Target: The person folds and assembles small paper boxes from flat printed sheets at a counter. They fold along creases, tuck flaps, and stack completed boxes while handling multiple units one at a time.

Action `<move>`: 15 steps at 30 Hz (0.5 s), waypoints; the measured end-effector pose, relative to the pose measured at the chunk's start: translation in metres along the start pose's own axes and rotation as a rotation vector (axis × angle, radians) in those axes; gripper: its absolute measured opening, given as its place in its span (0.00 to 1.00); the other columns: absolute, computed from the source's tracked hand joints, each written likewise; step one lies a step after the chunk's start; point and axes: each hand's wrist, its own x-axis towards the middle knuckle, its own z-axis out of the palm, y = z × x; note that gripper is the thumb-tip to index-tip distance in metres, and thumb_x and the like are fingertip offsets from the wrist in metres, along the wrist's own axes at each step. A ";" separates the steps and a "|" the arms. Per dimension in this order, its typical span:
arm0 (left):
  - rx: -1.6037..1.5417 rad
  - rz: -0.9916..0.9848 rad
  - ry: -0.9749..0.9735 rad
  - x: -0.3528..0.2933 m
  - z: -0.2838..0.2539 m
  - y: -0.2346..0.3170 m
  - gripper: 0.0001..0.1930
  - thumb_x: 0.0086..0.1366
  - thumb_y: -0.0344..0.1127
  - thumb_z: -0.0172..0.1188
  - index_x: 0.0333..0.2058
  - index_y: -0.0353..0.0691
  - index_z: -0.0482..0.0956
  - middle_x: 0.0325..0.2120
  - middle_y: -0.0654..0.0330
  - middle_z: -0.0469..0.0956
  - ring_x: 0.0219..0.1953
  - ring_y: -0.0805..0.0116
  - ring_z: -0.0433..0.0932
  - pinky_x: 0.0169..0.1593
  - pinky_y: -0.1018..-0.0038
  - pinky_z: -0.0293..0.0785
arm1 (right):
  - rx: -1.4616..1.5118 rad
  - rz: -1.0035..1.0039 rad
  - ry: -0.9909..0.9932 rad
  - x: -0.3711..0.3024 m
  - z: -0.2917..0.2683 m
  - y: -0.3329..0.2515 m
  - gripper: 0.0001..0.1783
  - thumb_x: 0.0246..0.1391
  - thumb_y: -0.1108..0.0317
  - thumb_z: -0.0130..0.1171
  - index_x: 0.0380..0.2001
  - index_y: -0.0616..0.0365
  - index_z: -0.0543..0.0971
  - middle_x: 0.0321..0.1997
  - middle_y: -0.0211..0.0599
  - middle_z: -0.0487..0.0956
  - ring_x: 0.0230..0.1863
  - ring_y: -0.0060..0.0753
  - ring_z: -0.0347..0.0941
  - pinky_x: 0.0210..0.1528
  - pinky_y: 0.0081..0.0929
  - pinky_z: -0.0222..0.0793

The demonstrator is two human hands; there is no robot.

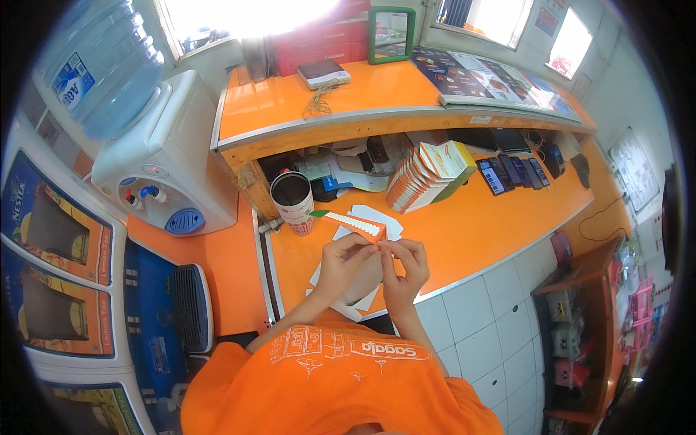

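Both hands are closed on an orange paper carton (371, 228) with a white scalloped strip and a green tip at its far left end. My left hand (344, 262) grips its near end from the left. My right hand (406, 271) pinches the same end from the right, fingertips almost touching the left ones. Below the hands, white cardboard pieces (316, 274) lie on the orange counter, partly covered by my hands. A tall patterned cup (297, 214) with a dark inside stands just left of the carton. Farther off, a row of similar folded cartons (424, 177) stands upright.
Several phones (511, 174) lie right of the carton row. A raised orange shelf (370, 90) runs along the back, bearing a notebook (322, 74) and a green-framed mirror (391, 36). A water dispenser (170, 163) stands left; a wooden rack (580, 326) stands right on the tiled floor.
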 end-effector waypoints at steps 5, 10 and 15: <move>-0.193 -0.067 -0.071 0.005 -0.009 0.001 0.10 0.61 0.24 0.61 0.42 0.33 0.78 0.37 0.60 0.81 0.41 0.74 0.79 0.48 0.78 0.73 | 0.003 -0.037 -0.008 0.002 -0.002 -0.003 0.09 0.47 0.77 0.65 0.34 0.57 0.82 0.32 0.34 0.76 0.31 0.29 0.72 0.31 0.23 0.66; -0.100 -0.070 -0.097 0.004 -0.010 0.008 0.13 0.58 0.21 0.61 0.43 0.34 0.78 0.40 0.59 0.80 0.43 0.71 0.78 0.50 0.75 0.73 | 0.074 0.025 -0.007 0.004 -0.007 -0.004 0.04 0.52 0.78 0.61 0.33 0.62 0.80 0.32 0.34 0.76 0.32 0.24 0.71 0.34 0.20 0.67; 0.039 0.024 -0.047 0.000 0.001 0.014 0.12 0.58 0.21 0.62 0.42 0.32 0.79 0.39 0.59 0.80 0.41 0.72 0.79 0.47 0.76 0.75 | 0.167 0.079 0.047 0.005 -0.006 -0.007 0.07 0.46 0.78 0.65 0.31 0.59 0.81 0.31 0.34 0.74 0.33 0.30 0.70 0.34 0.24 0.65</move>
